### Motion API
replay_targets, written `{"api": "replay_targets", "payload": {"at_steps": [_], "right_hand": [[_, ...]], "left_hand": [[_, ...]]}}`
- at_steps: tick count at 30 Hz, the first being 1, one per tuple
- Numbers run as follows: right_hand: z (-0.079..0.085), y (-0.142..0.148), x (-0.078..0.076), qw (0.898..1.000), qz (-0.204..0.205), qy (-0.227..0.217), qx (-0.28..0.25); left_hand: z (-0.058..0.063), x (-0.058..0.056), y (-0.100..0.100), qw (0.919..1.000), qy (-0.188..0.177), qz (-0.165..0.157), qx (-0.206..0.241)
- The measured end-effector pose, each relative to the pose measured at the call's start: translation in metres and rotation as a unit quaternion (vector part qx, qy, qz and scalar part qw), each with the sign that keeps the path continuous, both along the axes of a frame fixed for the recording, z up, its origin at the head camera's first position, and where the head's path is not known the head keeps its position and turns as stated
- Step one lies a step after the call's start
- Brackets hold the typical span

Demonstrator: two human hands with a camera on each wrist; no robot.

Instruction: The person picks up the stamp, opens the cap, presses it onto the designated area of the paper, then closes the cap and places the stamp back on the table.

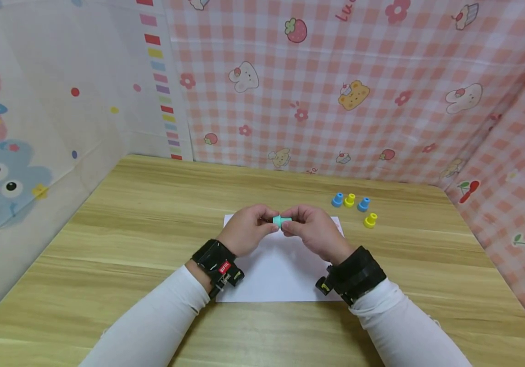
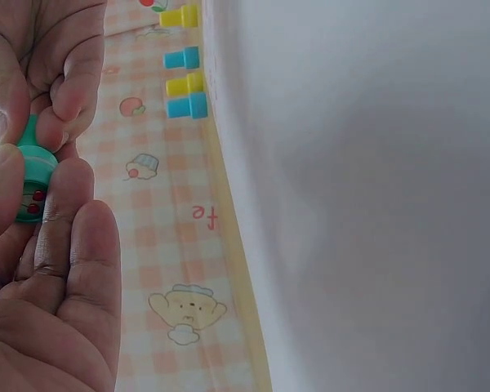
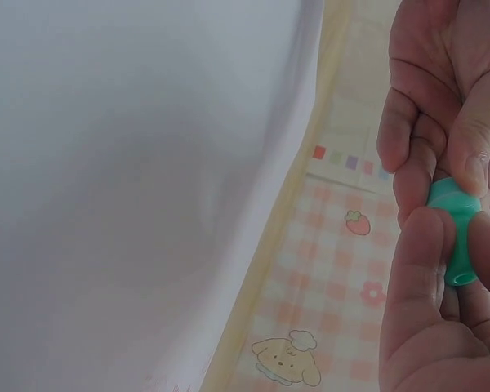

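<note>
Both hands hold one small green toy stamp (image 1: 278, 221) above a white sheet of paper (image 1: 281, 275). Thumb and fingers of the left hand (image 1: 245, 230) pinch its wide end, which points left. The right hand (image 1: 318, 232) grips the narrow handle between thumb and fingers. In the left wrist view two red cherries (image 2: 36, 202) show on the wide end of the stamp, with a pale seam round its body. Fingers partly cover the stamp in every view. In the right wrist view the green handle (image 3: 461, 253) shows between the right thumb and fingers.
Several similar stamps stand on the wooden table (image 1: 152, 214) behind the paper at the right, among them a blue one (image 1: 338, 200) and a yellow one (image 1: 370, 220). Faint pink marks (image 1: 337, 222) lie at the paper's far right corner. Patterned cloth (image 1: 317, 127) hangs behind the table.
</note>
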State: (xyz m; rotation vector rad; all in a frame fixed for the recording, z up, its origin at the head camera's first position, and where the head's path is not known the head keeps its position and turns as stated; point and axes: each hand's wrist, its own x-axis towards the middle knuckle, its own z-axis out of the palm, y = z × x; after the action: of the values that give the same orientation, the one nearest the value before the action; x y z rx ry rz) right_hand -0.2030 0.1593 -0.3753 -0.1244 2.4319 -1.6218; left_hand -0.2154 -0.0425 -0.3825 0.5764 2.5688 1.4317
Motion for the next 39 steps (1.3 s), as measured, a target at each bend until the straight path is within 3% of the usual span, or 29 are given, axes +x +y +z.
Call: {"api": "replay_targets", "payload": {"at_steps": [15, 21, 29, 39], "right_hand": [[0.004, 0.004, -0.002, 1.000, -0.003, -0.002, 0.004], [0.011, 0.019, -0.011, 0.998, -0.014, 0.025, 0.057], [0.018, 0.037, -0.025, 0.978, -0.010, 0.051, 0.200], [0.007, 0.038, -0.036, 0.952, 0.025, 0.080, 0.294]], "left_hand": [[0.009, -0.001, -0.007, 0.9998, -0.007, 0.011, -0.011], [0.010, -0.005, -0.011, 0.9992, -0.002, 0.031, -0.023], [0.009, -0.006, -0.010, 0.9984, 0.002, 0.046, -0.033], [0.010, -0.005, -0.010, 0.9984, -0.008, 0.051, -0.023]]}}
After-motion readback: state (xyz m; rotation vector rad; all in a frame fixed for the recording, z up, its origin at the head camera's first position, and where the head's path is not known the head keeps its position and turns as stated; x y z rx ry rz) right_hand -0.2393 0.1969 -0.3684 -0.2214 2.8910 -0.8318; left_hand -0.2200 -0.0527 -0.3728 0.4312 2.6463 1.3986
